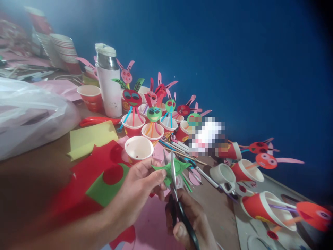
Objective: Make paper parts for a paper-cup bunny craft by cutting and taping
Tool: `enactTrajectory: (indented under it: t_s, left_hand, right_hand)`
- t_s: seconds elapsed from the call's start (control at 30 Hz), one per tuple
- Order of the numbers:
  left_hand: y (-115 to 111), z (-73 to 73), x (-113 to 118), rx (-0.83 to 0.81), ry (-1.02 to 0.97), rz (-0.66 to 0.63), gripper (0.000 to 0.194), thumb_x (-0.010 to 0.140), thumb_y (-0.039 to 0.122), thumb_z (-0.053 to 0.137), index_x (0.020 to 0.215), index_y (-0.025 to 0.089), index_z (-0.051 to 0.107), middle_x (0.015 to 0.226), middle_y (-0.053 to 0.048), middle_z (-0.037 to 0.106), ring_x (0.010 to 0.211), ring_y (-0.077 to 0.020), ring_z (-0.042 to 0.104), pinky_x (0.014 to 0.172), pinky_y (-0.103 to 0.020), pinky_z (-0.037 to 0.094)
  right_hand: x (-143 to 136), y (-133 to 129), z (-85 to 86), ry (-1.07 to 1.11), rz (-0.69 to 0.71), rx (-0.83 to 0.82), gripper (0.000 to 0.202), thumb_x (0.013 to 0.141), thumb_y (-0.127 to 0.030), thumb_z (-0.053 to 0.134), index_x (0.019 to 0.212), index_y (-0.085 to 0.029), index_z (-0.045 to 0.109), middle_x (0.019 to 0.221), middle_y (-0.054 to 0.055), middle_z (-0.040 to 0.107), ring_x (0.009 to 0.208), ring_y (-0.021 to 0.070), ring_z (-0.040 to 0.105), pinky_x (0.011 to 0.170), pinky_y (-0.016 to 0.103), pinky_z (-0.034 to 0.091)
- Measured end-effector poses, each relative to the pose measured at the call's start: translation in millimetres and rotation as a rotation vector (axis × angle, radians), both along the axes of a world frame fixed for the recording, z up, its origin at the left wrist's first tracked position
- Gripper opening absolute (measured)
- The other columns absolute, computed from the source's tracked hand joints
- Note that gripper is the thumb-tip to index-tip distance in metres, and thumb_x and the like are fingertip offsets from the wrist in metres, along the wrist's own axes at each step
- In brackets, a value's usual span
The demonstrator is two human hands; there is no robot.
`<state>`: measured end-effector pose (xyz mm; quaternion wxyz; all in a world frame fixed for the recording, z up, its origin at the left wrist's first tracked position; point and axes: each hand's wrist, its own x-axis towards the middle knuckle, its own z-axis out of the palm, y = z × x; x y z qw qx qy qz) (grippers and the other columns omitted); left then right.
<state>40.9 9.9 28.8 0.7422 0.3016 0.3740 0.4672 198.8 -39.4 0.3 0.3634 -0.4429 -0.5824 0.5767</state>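
Note:
My left hand [142, 184] pinches a small piece of green paper [175, 168] between thumb and fingers. Scissors [173, 173] with black handles are gripped in my right hand [191, 218], blades parted and pointing up across the green paper. A drawn curve shows faintly on that piece. Just behind the hands stands an open paper cup [139, 147]. Beneath them lies pink paper [151, 225]. Left of my wrist are a larger green sheet [100, 191] with a red round piece [113, 173] on it, and red paper [85, 170].
Several red cups with paper-faced straw figures [131, 98] line the blue wall. A white bottle [109, 83] stands behind, a plastic bag [33, 114] at left. Markers [205, 172] and a white mug [223, 175] lie right of the hands; more cups [265, 208] are tipped over at right.

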Motion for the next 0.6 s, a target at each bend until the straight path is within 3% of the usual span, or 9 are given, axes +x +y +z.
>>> enactTrajectory:
  t_s: [0.6]
  left_hand:
    - [0.8, -4.1, -2.5, -0.016, 0.035, -0.011, 0.009, 0.080, 0.022, 0.057, 0.074, 0.017, 0.052, 0.052, 0.005, 0.056, 0.044, -0.0068, 0.055, 0.045, -0.016, 0.033]
  right_hand:
    - [0.2, -0.3, -2.2, 0.008, -0.011, -0.019, 0.052, 0.072, -0.063, 0.058, 0.094, -0.017, 0.052, 0.060, -0.001, 0.050, 0.051, 0.0111, 0.038, 0.045, 0.023, 0.028]
